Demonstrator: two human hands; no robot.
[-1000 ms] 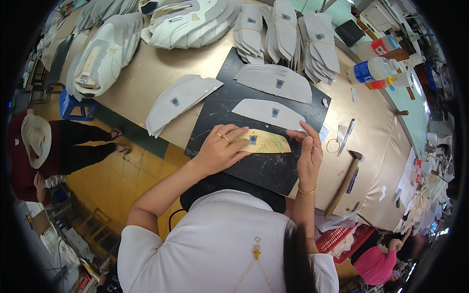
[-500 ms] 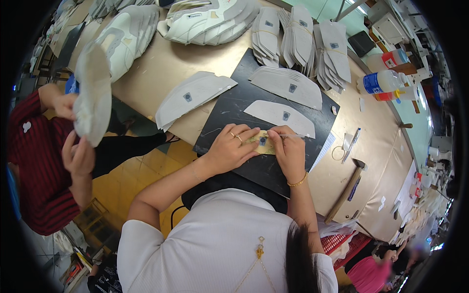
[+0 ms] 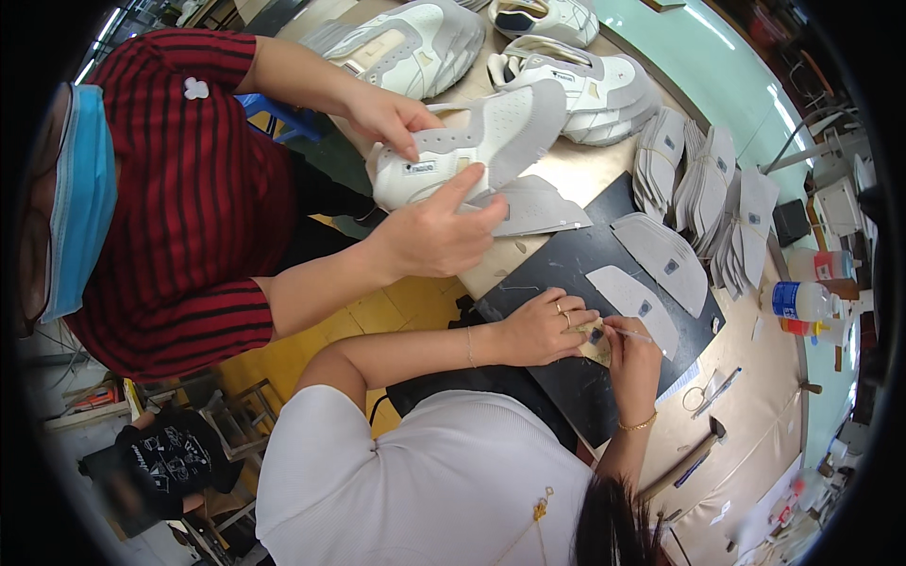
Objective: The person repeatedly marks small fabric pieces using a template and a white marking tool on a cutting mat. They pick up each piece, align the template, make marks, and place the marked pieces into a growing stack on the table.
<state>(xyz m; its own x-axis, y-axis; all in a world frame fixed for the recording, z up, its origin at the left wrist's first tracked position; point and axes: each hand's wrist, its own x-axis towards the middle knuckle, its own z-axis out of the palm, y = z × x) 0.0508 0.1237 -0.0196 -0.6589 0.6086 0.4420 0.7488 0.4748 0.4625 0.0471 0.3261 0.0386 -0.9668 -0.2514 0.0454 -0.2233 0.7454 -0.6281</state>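
My left hand, fingers bent together, holds down a small yellowish piece with a dark patch on it. From the other side my right hand pinches a thin pale stick-like tool, its thumb close to the patch; the tool's tip is hidden by the fingers. Both hands rest over a black board. Just beyond them lies a single grey curved shoe part with a dark mark. A fanned stack of similar grey parts sits behind it on the board.
At the left, a co-worker in a striped shirt holds a white-and-grey shoe upper over more grey parts. Tied bundles and stacked uppers stand farther back. A hammer, a pen and bottles are at right.
My view has swung left, so the board and my hands appear farther right. The co-worker's shoe upper has come nearer, over the table. My hands keep their hold on the yellowish piece and tool.
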